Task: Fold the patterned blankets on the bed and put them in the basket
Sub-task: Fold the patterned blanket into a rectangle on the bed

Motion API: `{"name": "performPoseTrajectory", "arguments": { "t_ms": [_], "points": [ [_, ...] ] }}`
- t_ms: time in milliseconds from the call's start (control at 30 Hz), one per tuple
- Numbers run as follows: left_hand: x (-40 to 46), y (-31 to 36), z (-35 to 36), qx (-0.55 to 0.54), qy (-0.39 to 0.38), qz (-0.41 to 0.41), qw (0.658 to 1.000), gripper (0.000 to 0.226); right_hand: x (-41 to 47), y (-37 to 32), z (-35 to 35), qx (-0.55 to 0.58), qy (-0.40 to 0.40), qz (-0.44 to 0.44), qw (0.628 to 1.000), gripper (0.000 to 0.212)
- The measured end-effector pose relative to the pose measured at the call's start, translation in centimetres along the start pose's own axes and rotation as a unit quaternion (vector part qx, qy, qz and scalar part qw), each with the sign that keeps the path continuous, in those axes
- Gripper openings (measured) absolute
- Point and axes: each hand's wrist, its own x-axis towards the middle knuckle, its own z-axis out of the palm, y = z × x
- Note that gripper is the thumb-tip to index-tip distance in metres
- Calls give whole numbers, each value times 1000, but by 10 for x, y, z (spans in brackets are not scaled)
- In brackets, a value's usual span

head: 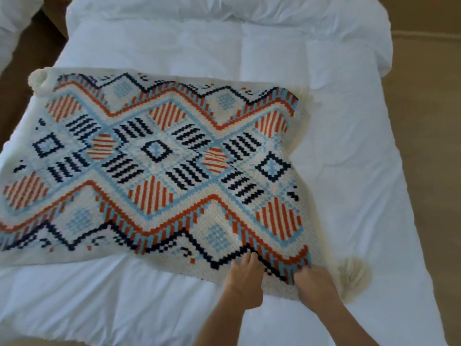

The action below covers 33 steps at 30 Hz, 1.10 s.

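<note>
A knitted blanket with orange, light blue and navy zigzags on cream lies spread flat across the white bed. It has cream pompoms at its corners, one at the far left and one at the near right. My left hand and my right hand both pinch the blanket's near edge close to its near right corner, a short gap apart. No basket is in view.
The white duvet is rumpled and bunched at the head of the bed. Tan floor runs along the right side. A dark wooden surface and another white bedding edge lie at the left.
</note>
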Motion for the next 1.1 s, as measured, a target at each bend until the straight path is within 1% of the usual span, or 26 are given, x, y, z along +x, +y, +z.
{"name": "performPoseTrajectory", "arguments": {
  "t_ms": [67, 100, 167, 267, 333, 433, 600, 667, 733, 800, 867, 900, 933, 967, 1033, 1100],
  "points": [
    [-11, -29, 4, -1, 38, -29, 999, 45, 15, -22, -7, -21, 91, -1, 996, 26],
    [-18, -47, 5, -1, 53, -49, 997, 47, 24, -35, -12, -28, 120, -6, 992, 27],
    [-32, -88, 8, 11, 74, -98, 992, 50, 40, -65, -22, -13, 187, -45, 981, 33],
    [-60, -151, 13, 32, 91, -170, 981, 53, 58, -122, -46, -11, 249, -82, 965, 35],
    [-79, -192, 17, 29, 99, -206, 973, 58, 68, -163, -56, -1, 264, -109, 958, 40],
    [-109, -252, 27, 19, 98, -248, 963, 64, 83, -225, -70, 3, 256, -152, 955, 50],
    [-155, -335, 60, 27, 92, -275, 957, 61, 107, -323, -92, -4, 275, -180, 944, 49],
    [-167, -358, 74, 35, 98, -276, 955, 60, 115, -353, -95, -16, 267, -174, 948, 52],
    [-172, -373, 83, 47, 96, -265, 958, 65, 122, -373, -98, -37, 254, -155, 954, 54],
    [-169, -386, 90, 57, 105, -238, 964, 71, 128, -381, -99, -43, 256, -144, 955, 51],
    [-167, -392, 88, 46, 136, -210, 967, 67, 132, -382, -101, -48, 268, -133, 953, 42],
    [-168, -392, 86, 36, 115, -193, 974, 61, 131, -382, -103, -43, 262, -132, 955, 39],
    [-170, -390, 81, 20, 77, -190, 979, 52, 127, -382, -106, -38, 245, -144, 958, 40],
    [-171, -389, 82, 26, 32, -199, 979, 44, 120, -383, -108, -28, 210, -166, 963, 40],
    [-172, -388, 83, 22, -63, -202, 977, 34, 103, -386, -113, 1, 108, -219, 970, 36],
    [-175, -383, 79, 1, -151, -203, 967, 27, 91, -386, -111, 4, 51, -248, 967, 28]
  ]
}}
